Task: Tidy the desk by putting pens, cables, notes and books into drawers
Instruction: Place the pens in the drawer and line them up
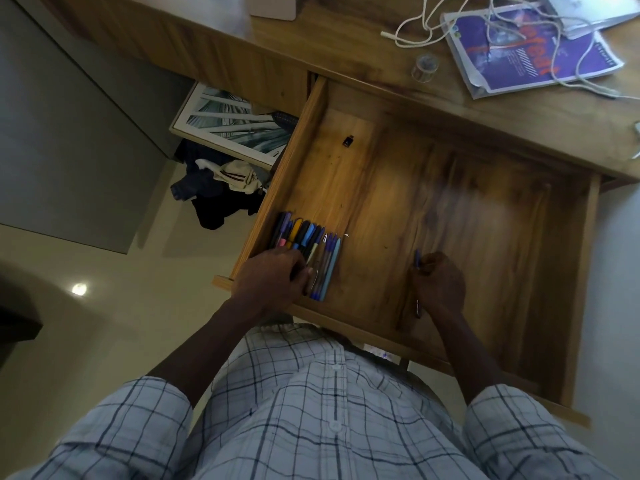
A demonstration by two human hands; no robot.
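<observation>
A wide wooden drawer (485,216) stands pulled out below the desk top (381,57). Several pens and markers (308,244) lie side by side in its front left corner. My left hand (273,282) rests on the near ends of those pens, fingers curled over them. My right hand (438,284) is in the drawer's front middle and grips a blue pen (417,259) whose two ends stick out of the fist. On the desk lie a purple book (519,46), white cables (429,26) draped over it, and more papers (588,12).
A small black object (347,140) lies in the drawer's back left. A roll of clear tape (425,65) sits on the desk near the book. Beside the drawer, on the floor, lean a framed picture (228,123) and a heap of clothes (221,188).
</observation>
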